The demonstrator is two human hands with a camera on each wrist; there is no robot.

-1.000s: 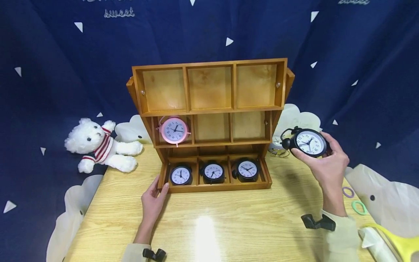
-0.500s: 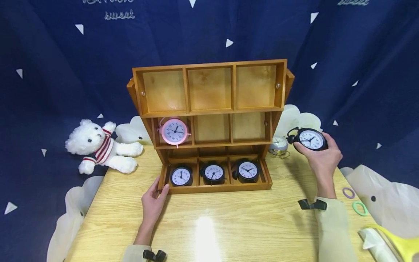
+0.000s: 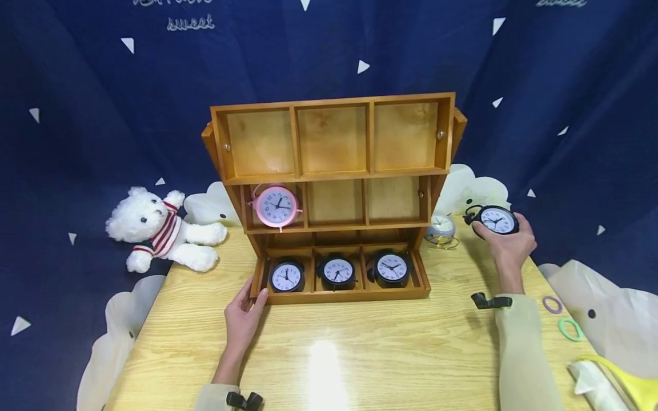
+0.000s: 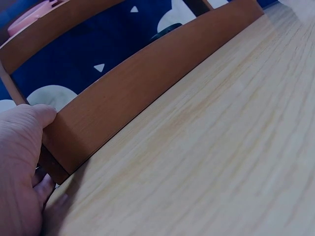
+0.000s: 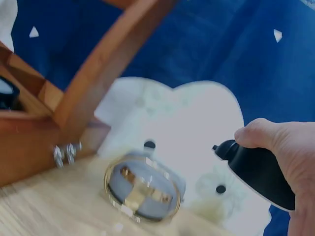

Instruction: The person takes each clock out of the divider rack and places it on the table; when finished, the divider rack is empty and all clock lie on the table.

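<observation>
At the right in the head view, my right hand holds a black twin-bell alarm clock above the table's far right, face up toward the head camera. The right wrist view shows that clock's black side under my thumb. My left hand grips the front left corner of a three-tier wooden shelf, thumb on its front board. Three black clocks lie in the bottom tier: left, middle and right. A pink clock sits in the middle tier's left compartment.
A silver-grey clock with gold-coloured parts stands on the table beside the shelf's right side. A white plush bear lies at the left. Along the right edge are a purple ring, a green ring and a yellow-handled object.
My right hand has moved back and slightly right with the black clock, away from the shelf. More of the silver-grey clock shows now. The left hand has stayed on the shelf corner.
</observation>
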